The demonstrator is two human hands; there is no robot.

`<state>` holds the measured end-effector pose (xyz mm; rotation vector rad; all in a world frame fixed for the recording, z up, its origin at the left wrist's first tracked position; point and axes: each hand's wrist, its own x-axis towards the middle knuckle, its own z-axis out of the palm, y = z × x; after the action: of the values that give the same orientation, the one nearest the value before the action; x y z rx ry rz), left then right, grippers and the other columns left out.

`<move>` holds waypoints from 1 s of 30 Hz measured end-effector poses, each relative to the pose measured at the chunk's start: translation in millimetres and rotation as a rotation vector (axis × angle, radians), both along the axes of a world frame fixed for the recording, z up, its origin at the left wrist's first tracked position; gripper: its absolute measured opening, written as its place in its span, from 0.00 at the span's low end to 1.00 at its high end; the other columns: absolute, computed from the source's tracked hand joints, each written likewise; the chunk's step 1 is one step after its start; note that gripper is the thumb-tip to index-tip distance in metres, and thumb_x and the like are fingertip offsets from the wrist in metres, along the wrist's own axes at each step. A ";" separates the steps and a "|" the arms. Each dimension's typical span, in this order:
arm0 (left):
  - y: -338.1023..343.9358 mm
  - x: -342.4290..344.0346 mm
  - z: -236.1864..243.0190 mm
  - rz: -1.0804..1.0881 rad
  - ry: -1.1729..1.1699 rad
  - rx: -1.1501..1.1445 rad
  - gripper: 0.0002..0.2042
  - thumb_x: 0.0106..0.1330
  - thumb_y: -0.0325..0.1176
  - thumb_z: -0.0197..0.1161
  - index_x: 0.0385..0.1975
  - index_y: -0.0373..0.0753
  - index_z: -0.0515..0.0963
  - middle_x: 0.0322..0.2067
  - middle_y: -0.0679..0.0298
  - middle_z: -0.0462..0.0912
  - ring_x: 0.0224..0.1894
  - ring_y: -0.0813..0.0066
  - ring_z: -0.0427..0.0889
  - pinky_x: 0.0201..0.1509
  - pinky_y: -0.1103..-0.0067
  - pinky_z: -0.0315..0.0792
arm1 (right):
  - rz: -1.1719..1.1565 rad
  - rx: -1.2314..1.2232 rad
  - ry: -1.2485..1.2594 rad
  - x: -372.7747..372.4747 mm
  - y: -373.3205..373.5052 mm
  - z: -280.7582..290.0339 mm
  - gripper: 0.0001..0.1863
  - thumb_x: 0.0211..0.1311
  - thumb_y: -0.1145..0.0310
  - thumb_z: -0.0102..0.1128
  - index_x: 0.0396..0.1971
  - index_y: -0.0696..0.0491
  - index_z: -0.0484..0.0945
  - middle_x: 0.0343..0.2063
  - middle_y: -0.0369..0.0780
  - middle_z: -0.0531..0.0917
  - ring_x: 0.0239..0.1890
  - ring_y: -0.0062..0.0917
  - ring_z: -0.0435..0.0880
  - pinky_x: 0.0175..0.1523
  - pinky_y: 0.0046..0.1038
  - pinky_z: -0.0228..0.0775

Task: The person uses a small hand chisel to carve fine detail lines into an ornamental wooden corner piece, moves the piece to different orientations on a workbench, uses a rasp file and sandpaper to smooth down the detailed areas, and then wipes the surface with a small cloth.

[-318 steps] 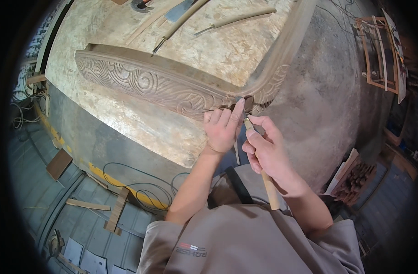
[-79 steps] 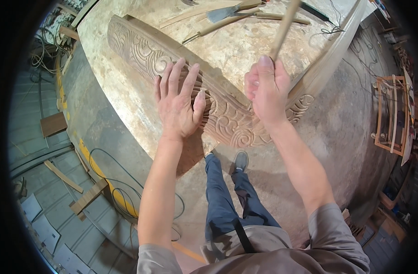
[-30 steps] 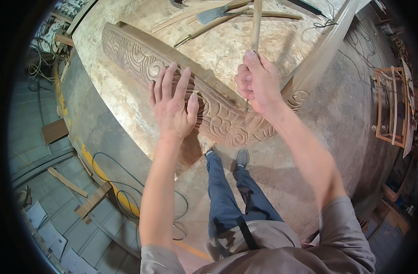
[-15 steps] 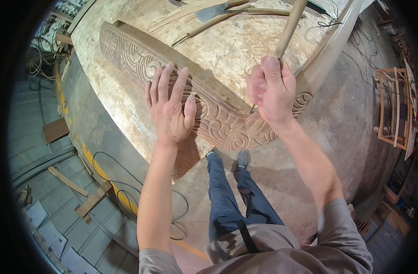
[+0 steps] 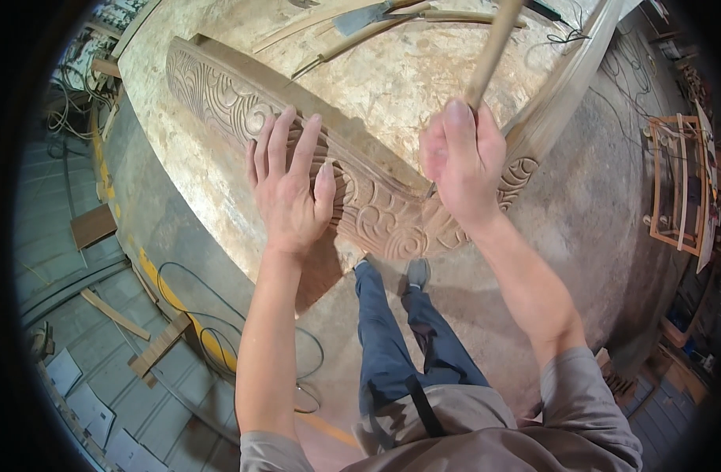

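A long brown wooden piece (image 5: 384,216), carved with swirls and curls, bends from the upper left towards the right of the work surface. My left hand (image 5: 288,197) lies on its carved face with the fingers stretched and a little apart. In my right fist is a long-handled carving chisel (image 5: 496,51), its pale round handle rising up and to the right. My right hand (image 5: 464,161) is over the bend of the carved wood. Below the fist a thin bit of the metal blade shows, pointing down at the upper edge of the wood; the fist hides the rest.
Beyond the carving lie another long-handled chisel (image 5: 353,47) and a tool with a flat grey blade (image 5: 360,20). A pale plank (image 5: 561,90) runs towards the far right. An orange-brown wooden frame (image 5: 657,181) stands at the right, and a dark cable (image 5: 323,354) loops on the floor at the left.
My right hand and the chisel have shifted slightly to the left, and the handle leans a little differently. My left hand stays flat on the carved wood.
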<state>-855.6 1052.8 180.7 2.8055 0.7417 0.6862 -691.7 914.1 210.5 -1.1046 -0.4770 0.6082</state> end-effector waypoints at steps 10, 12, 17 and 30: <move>4.2 -2.8 -9.3 0.023 -0.041 -0.033 0.26 0.65 0.48 0.53 0.64 0.52 0.75 0.68 0.60 0.68 0.72 0.56 0.61 0.77 0.58 0.47 | 0.099 -0.085 0.454 16.6 12.4 -0.7 0.17 0.77 0.55 0.53 0.30 0.48 0.63 0.17 0.29 0.64 0.14 0.12 0.59 0.16 0.18 0.46; 4.1 -3.4 -9.8 0.024 -0.029 -0.023 0.27 0.64 0.48 0.53 0.64 0.52 0.75 0.68 0.60 0.67 0.72 0.56 0.60 0.77 0.58 0.46 | 0.075 -0.072 0.348 10.6 10.7 1.6 0.19 0.76 0.51 0.54 0.29 0.47 0.62 0.17 0.28 0.62 0.14 0.11 0.57 0.16 0.18 0.45; 1.7 -2.0 -1.5 -0.012 -0.008 -0.028 0.26 0.66 0.42 0.52 0.65 0.46 0.74 0.68 0.55 0.67 0.72 0.51 0.61 0.76 0.59 0.48 | 0.081 -0.042 0.098 1.0 4.1 -1.1 0.18 0.77 0.54 0.52 0.32 0.51 0.65 0.18 0.31 0.68 0.14 0.12 0.63 0.18 0.18 0.53; 2.2 0.7 -1.0 -0.003 -0.018 -0.018 0.25 0.67 0.44 0.51 0.64 0.46 0.74 0.68 0.56 0.68 0.72 0.53 0.61 0.77 0.59 0.47 | 0.111 0.140 0.557 32.8 -22.0 12.5 0.14 0.74 0.62 0.54 0.28 0.50 0.67 0.23 0.32 0.68 0.23 0.15 0.67 0.28 0.22 0.63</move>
<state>-854.9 1055.0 179.7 2.7806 0.7372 0.6996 -658.9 892.2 222.9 -0.7354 -0.0938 0.9291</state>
